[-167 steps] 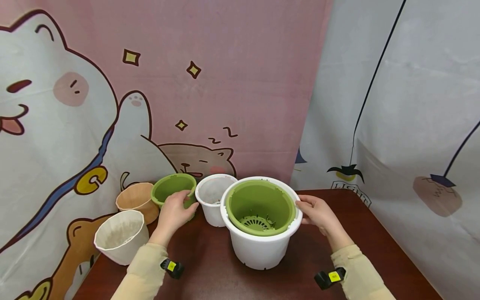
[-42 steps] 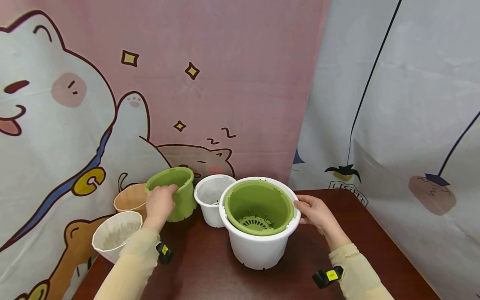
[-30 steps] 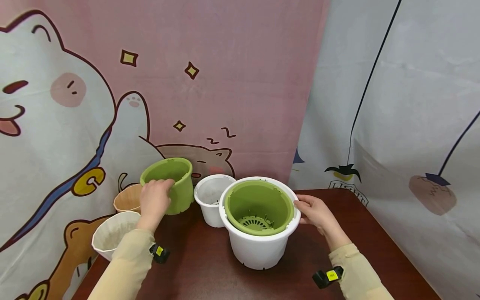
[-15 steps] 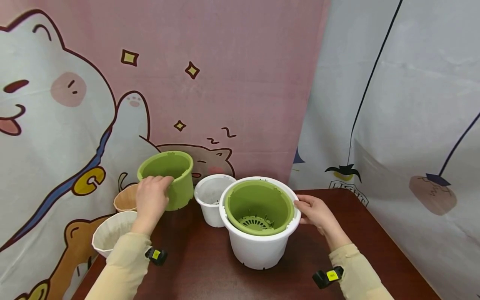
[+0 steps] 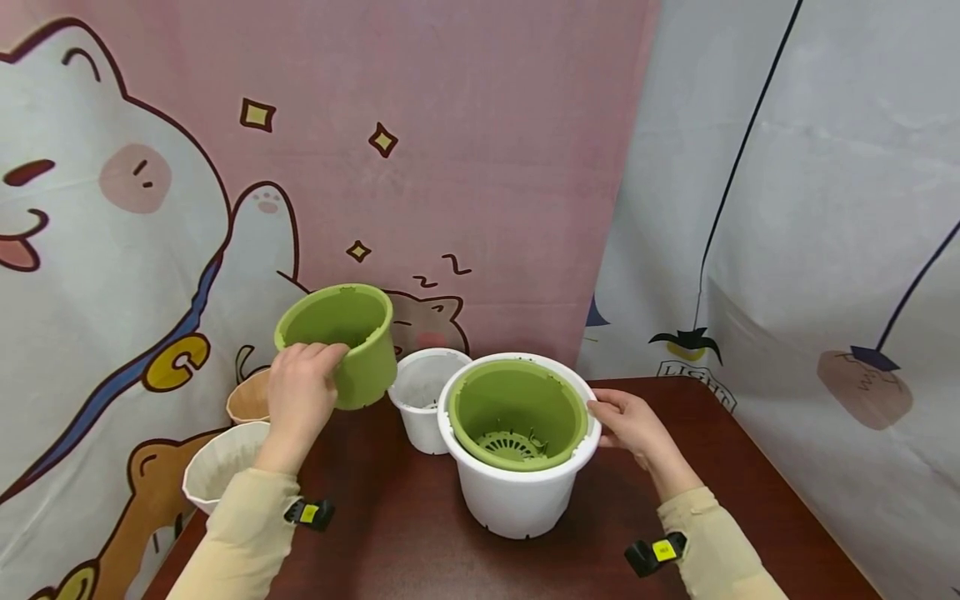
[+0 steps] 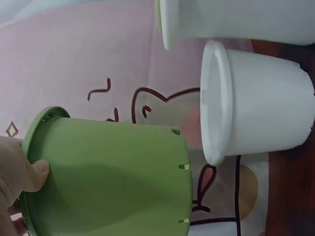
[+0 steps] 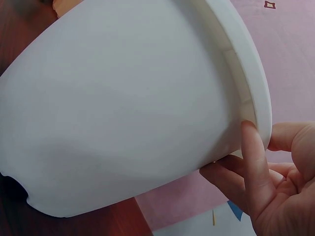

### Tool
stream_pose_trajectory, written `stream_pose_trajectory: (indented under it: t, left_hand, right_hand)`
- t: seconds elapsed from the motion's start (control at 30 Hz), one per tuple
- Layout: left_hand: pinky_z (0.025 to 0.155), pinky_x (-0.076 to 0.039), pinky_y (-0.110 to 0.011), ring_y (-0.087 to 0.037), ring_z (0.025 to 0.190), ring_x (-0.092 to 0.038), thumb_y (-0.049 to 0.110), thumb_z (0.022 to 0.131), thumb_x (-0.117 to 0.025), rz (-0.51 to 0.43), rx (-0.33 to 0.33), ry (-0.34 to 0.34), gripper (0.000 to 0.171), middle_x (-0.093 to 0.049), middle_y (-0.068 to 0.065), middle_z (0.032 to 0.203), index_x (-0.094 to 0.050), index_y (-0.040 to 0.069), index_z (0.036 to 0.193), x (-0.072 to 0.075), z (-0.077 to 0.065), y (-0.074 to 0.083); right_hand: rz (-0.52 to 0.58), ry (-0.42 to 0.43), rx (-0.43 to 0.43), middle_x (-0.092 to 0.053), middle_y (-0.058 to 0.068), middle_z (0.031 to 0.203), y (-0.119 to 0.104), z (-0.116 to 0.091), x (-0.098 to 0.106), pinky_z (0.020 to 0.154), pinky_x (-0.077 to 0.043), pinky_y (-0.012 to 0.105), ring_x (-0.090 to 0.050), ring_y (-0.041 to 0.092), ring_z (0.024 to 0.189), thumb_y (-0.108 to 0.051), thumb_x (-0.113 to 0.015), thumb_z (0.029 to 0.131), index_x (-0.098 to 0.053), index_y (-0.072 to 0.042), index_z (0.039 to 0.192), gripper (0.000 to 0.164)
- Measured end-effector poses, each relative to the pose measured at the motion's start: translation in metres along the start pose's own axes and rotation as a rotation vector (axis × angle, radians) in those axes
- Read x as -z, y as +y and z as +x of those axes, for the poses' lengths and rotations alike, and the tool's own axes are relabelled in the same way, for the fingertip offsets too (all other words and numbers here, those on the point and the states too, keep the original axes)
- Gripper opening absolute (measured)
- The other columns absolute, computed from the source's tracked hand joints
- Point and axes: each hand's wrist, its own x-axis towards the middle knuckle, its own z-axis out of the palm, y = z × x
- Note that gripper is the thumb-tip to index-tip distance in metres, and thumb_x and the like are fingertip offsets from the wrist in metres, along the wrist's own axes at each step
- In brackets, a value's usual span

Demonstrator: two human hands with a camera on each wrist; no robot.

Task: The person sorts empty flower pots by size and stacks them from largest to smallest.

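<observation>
My left hand grips a green flowerpot by its near rim and holds it raised above the table, slightly tilted. In the left wrist view the thumb presses the outside of the pot just under the rim. On the right of it stands a large white flowerpot, with a second green flowerpot nested inside it. My right hand pinches the large white pot's rim at the right side; the right wrist view shows fingers under the rim of that white pot and the thumb at its edge.
A smaller white flowerpot stands at the back, beside the large one. At the left are an orange flowerpot and a faceted cream flowerpot. All rest on a dark red-brown table backed by a printed curtain.
My left hand has taken the green pot by the rim and lifted it off the table, first leftward, then up. The right hand stays on the large white pot, which has not moved.
</observation>
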Motion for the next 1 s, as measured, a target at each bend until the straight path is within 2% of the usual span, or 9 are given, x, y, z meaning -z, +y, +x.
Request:
stream_pose_trajectory:
  t: [0.5, 0.7, 1.0]
  left_hand:
    - [0.077, -0.046, -0.052, -0.037, 0.076, -0.058, -0.021, 0.074, -0.048, -0.111, -0.103, 0.085, 0.039, -0.069, -0.013, 0.081, -0.073, 0.002, 0.093, 0.009, 0.021, 0.035]
    - [0.077, -0.046, -0.050, -0.035, 0.077, -0.059, -0.021, 0.077, -0.051, -0.186, -0.126, 0.103, 0.037, -0.069, -0.011, 0.080, -0.074, 0.003, 0.093, 0.012, 0.033, 0.050]
    - [0.086, -0.046, -0.048, -0.033, 0.080, -0.061, -0.023, 0.076, -0.054, -0.289, -0.163, 0.136, 0.038, -0.070, -0.009, 0.081, -0.075, 0.004, 0.093, 0.015, 0.047, 0.074]
  right_hand:
    - [-0.006, 0.001, -0.005, -0.061, 0.028, 0.123, -0.001, 0.000, 0.000, 0.069, -0.060, 0.033, -0.068, 0.018, 0.081, -0.019, -0.059, 0.101, -0.046, 0.010, 0.140, 0.050]
    - [-0.004, -0.002, 0.001, -0.060, 0.029, 0.124, -0.001, 0.000, 0.000, 0.070, -0.060, 0.034, -0.068, 0.018, 0.082, -0.017, -0.058, 0.101, -0.046, 0.010, 0.140, 0.049]
    - [-0.001, -0.008, 0.000, -0.060, 0.029, 0.124, -0.001, 0.000, 0.000, 0.070, -0.060, 0.034, -0.068, 0.018, 0.083, -0.017, -0.057, 0.101, -0.045, 0.010, 0.140, 0.049]
